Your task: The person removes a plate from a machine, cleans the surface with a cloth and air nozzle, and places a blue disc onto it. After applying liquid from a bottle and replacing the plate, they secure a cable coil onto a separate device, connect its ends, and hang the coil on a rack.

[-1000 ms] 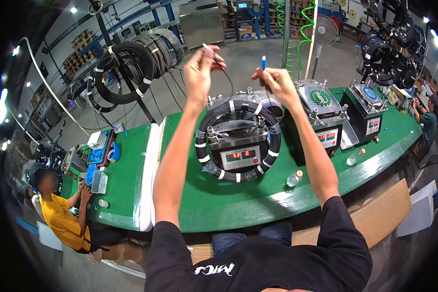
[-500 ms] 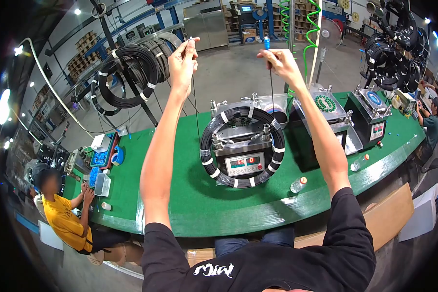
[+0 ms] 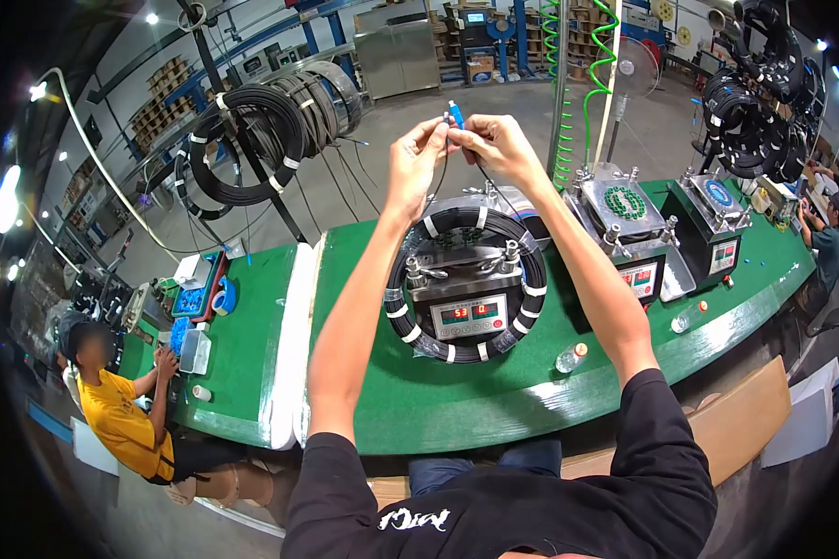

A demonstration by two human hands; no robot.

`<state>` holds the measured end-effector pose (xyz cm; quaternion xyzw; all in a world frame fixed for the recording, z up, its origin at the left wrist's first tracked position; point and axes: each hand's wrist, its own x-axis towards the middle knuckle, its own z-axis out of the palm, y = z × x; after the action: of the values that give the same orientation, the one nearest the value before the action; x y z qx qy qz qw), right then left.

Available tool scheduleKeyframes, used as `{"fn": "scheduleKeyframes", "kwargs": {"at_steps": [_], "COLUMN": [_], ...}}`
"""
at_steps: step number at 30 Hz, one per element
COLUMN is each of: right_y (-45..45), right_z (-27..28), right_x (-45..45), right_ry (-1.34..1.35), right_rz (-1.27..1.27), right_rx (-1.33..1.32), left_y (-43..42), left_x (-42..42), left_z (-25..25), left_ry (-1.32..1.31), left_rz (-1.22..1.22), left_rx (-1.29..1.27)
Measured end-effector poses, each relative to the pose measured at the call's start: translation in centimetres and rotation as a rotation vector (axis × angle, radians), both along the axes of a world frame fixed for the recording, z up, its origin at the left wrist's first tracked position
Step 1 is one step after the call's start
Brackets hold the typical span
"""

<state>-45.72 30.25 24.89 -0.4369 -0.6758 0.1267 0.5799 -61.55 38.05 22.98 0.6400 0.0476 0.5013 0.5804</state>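
Above the bench, my left hand [image 3: 422,158] and my right hand [image 3: 497,147] are close together, fingertips nearly touching. My left fingers pinch a thin black cable end with a small whitish tip [image 3: 447,118]. Between my right thumb and fingers is another cable end, with a blue connector [image 3: 456,115] pointing up. Both cables run down toward a taped black cable coil [image 3: 398,307], which stands upright against a machine. Through the ring, the machine's panel [image 3: 468,317] shows red digits.
More machines with metal plates [image 3: 624,207] stand to the right. Clear bottles [image 3: 569,358] are on the green bench [image 3: 419,410]. At the left, a person in a yellow shirt [image 3: 121,410] works beside blue parts [image 3: 179,334]. Cable coils [image 3: 244,144] hang behind.
My hands were apart, each with a cable end. They have come together, my left moving right and my right moving slightly left and down.
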Motion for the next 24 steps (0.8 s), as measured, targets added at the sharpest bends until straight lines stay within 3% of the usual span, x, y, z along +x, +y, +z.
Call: {"fn": "scheduleKeyframes", "kwargs": {"at_steps": [4, 12, 16, 17, 19, 20, 23, 24], "right_y": [-1.5, -3.0, -5.9, -5.8, -6.6, -7.2, -6.6, -6.6], "right_z": [0.1, -0.6, 0.9, 0.3, 1.3, 1.6, 1.7, 2.2], "right_x": [-0.5, -2.1, -2.8, -1.9, -1.3, -1.5, -1.5, -1.5], "right_ry": [-0.064, -0.060, -0.160, -0.259, -0.163, -0.007, 0.033, -0.103], "right_rz": [-0.058, -0.104, -0.177, -0.235, -0.338, -0.252, 0.006, 0.015], "right_rx": [-0.036, 0.069, -0.193, 0.036, -0.005, 0.017, 0.034, -0.046], "left_y": [-2.4, -4.1, -4.2, -4.6, -5.1, -5.1, -5.6, -5.6], "left_x": [-0.1, -1.1, -0.9, -1.0, -1.2, -1.3, -1.5, -1.6], "left_z": [0.3, 0.9, 0.5, 0.4, 0.2, -0.3, -1.1, -1.3], "left_ry": [-0.128, 0.014, -0.013, -0.032, -0.038, -0.024, 0.033, 0.058], "left_rz": [-0.098, -0.014, 0.038, 0.048, 0.029, 0.000, -0.029, -0.049], "left_rx": [-0.141, 0.058, 0.042, 0.012, -0.012, -0.008, 0.043, 0.078]}}
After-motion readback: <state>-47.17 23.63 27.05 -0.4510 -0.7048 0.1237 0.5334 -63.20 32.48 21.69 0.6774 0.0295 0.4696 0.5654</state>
